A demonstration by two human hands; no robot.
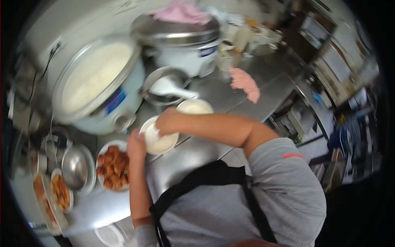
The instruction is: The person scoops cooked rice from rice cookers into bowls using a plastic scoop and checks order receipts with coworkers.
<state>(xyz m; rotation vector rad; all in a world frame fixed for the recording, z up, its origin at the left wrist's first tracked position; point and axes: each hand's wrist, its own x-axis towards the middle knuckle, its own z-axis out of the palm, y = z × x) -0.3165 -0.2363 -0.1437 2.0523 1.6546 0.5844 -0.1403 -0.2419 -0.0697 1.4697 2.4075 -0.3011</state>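
Observation:
Two white bowls of pale, whitish food stand side by side on the steel counter. My left hand point(135, 144) is at the left rim of the nearer bowl point(163, 145); its fingers are blurred. Over that same bowl, my right hand point(168, 121) is closed round a small white utensil point(152, 133), which dips into the bowl. The second bowl point(194, 107) stands just beyond my right wrist. Behind them, a white paddle point(173, 88) rests across a metal pot point(158, 99).
A large open cooker point(96, 78) of white food stands at the left, beside a lidded cooker point(185, 55). Fried brown pieces fill a bowl point(112, 166); a metal bowl point(77, 168) is further left. A pink cloth point(245, 84) lies on the right counter.

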